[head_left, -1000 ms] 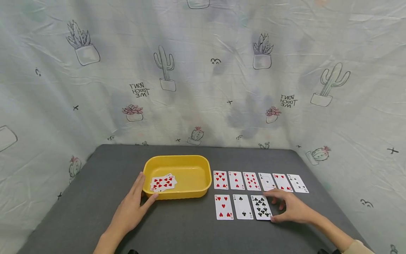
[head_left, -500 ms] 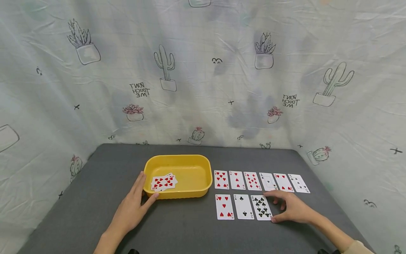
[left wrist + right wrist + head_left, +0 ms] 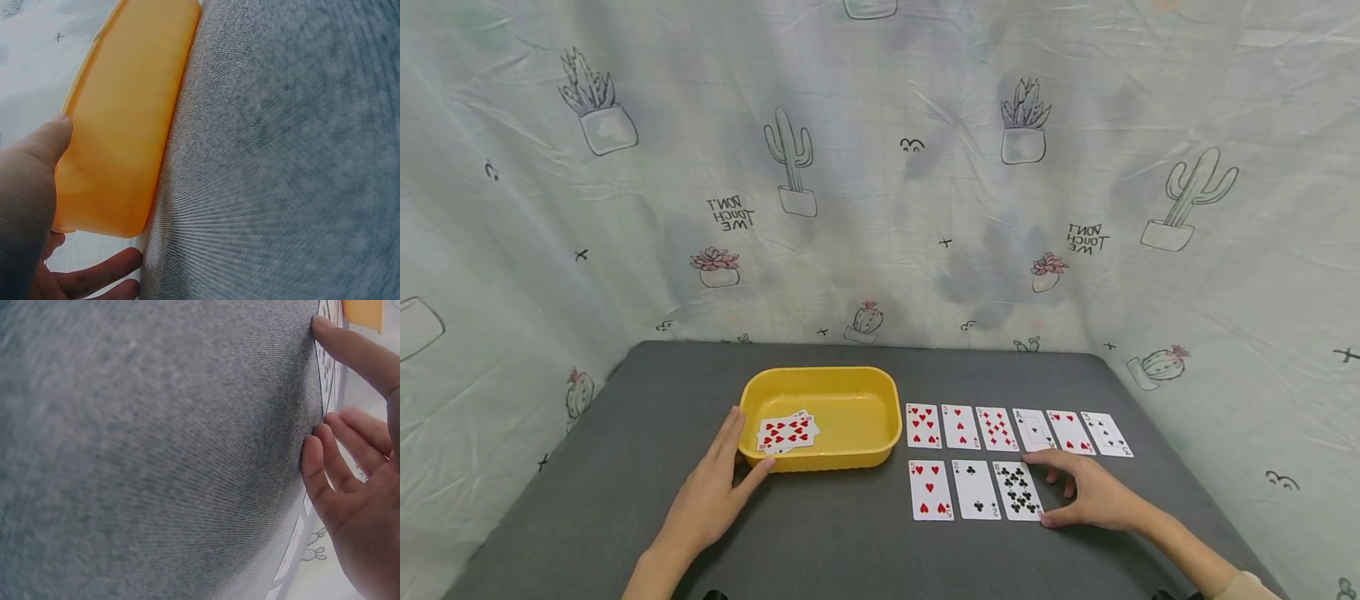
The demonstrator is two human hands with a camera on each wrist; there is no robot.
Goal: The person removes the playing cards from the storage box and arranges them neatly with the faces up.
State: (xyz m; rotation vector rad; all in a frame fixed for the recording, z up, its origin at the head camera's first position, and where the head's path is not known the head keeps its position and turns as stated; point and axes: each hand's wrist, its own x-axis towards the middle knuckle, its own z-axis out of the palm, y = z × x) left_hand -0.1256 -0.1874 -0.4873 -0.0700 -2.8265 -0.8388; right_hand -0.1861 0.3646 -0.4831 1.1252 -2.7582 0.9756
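Note:
My left hand (image 3: 706,493) rests at the near left corner of a yellow plastic tray (image 3: 865,457), thumb on the near rim and fingers along the left side. In the left wrist view its thumb (image 3: 55,134) touches the top edge of the tray's outer wall. Inside the tray lie a few overlapping playing cards (image 3: 786,432), a hearts card uppermost. My right hand (image 3: 1093,492) holds a clubs playing card (image 3: 1018,492) by its right corners, thumb at the near one and forefinger at the far one. This card lies face up, last on the right in the front row.
Left of the clubs card are a two of clubs (image 3: 976,490) and a five of hearts (image 3: 931,491). Behind them runs a longer row of face-up cards, from a seven of hearts (image 3: 923,427) to a spades card (image 3: 1107,435). A dark grey cloth (image 3: 842,542) covers the table.
A thin shadow under the clubs card's near edge has gone, and the card now sits flat. Both hands keep their places; the head view has shifted very slightly.

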